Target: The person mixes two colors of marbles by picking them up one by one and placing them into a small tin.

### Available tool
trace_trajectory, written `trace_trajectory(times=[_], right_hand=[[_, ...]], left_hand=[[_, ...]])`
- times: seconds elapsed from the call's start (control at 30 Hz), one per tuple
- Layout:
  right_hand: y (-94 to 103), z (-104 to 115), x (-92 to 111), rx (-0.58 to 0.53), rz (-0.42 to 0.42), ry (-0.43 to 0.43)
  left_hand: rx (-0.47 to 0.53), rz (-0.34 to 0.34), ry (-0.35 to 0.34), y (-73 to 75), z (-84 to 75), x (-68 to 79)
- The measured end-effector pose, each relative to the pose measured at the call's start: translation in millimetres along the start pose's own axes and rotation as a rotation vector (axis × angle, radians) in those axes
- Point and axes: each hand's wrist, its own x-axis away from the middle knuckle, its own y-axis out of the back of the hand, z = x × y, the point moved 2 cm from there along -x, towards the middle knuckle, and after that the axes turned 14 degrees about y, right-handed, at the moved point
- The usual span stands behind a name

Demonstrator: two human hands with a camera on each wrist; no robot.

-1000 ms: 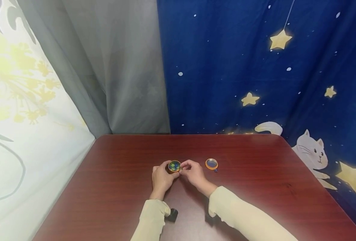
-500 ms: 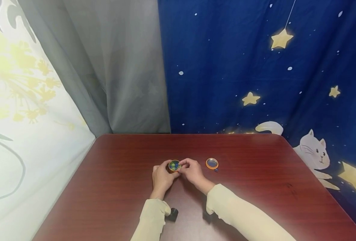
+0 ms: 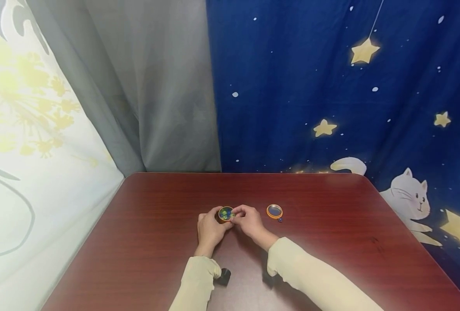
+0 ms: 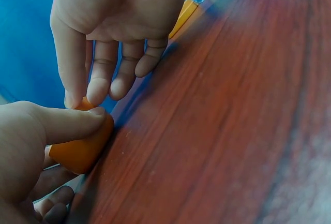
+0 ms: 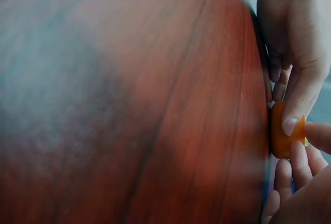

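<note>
A small round orange tin (image 3: 226, 207) holds several green and blue marbles (image 3: 225, 214). My left hand (image 3: 209, 232) grips the tin from the left, its thumb over the near side of the orange wall (image 4: 77, 157) in the left wrist view. From the right, my right hand (image 3: 250, 223) reaches the tin's rim with its thumb and fingers drawn together. A small green bit (image 5: 306, 142) shows by those fingertips in the right wrist view. Whether they pinch it or only touch the rim is hidden.
To the right lies an orange-rimmed lid (image 3: 274, 211) with a see-through middle. One blue marble (image 3: 280, 220) rests by its near edge. A small black object (image 3: 224, 277) shows beside the left sleeve. All stand on a dark red wooden table (image 3: 167, 194), curtains behind it.
The right hand has shifted very slightly left at the tin's rim. The left hand keeps its grip, and the lid and loose marble lie as before. The head view has moved slightly.
</note>
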Motion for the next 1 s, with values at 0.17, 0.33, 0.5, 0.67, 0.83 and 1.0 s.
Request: trace_trajectory(times=[0.17,0.33,0.5,0.67,0.83,1.0], right_hand=[[0.9,-0.1,0.5,-0.002,0.006,0.009],[5.7,3.4,4.0,0.009,0.035,0.044],[12.1,7.4,9.7,0.059,0.074,0.160],[17.5,9.0,16.1,0.091,0.127,0.203],[20.7,6.8,19.9,0.153,0.186,0.191],[24.4,7.0,22.5,0.195,0.222,0.196]], left_hand=[[-0.001,0.011,0.008,0.1,-0.5,0.1],[0.003,0.022,0.019,0.8,-1.0,0.3],[0.006,0.020,0.022,1.0,-1.1,-0.3],[0.007,0.019,0.023,1.5,-2.0,-0.1],[0.007,0.016,0.033,1.9,-2.5,0.1],[0.012,0.022,0.038,2.4,-2.6,1.2]])
